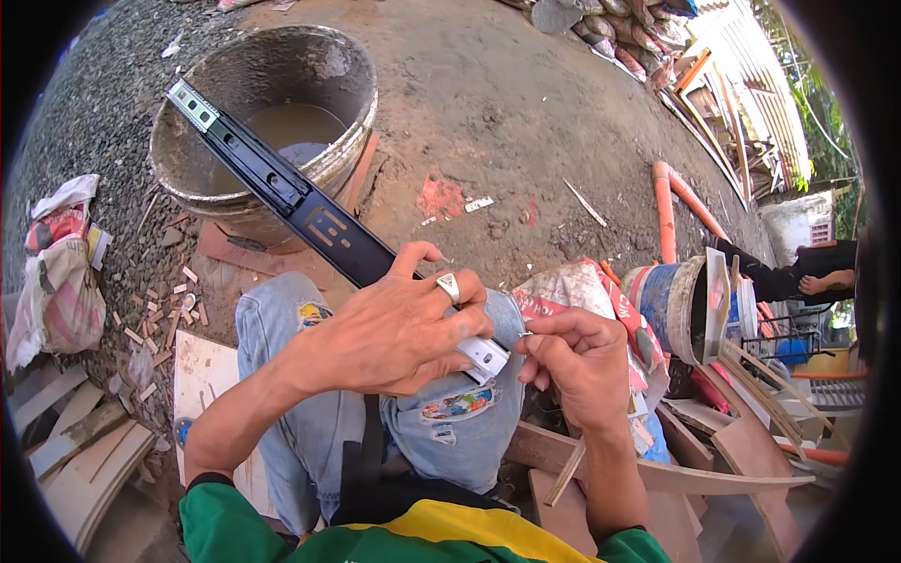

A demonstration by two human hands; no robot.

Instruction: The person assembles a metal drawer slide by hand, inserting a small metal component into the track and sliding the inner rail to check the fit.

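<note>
A black drawer slide [338, 235] with silver ends lies slantwise over my lap, its far end reaching over a bucket. My left hand [375, 333], with a silver ring on one finger, is wrapped over the slide near its close end. That silver end [486, 357] sticks out past my fingers, above my jeans [460, 422]. Just right of it, my right hand [587, 361] pinches a small shiny metal piece [525, 335] between thumb and forefinger. The piece is too small to name for sure; its tip points toward the slide's end.
A mud-caked bucket [361, 141] with murky water stands ahead on the left. Cut boards [657, 474] lie at the right, beside printed sacks [572, 286] and a blue-and-white bucket [666, 305]. Orange pipe [664, 211] rises beyond. Wood scraps [150, 328] litter the left ground. Another person's hand [815, 283] shows far right.
</note>
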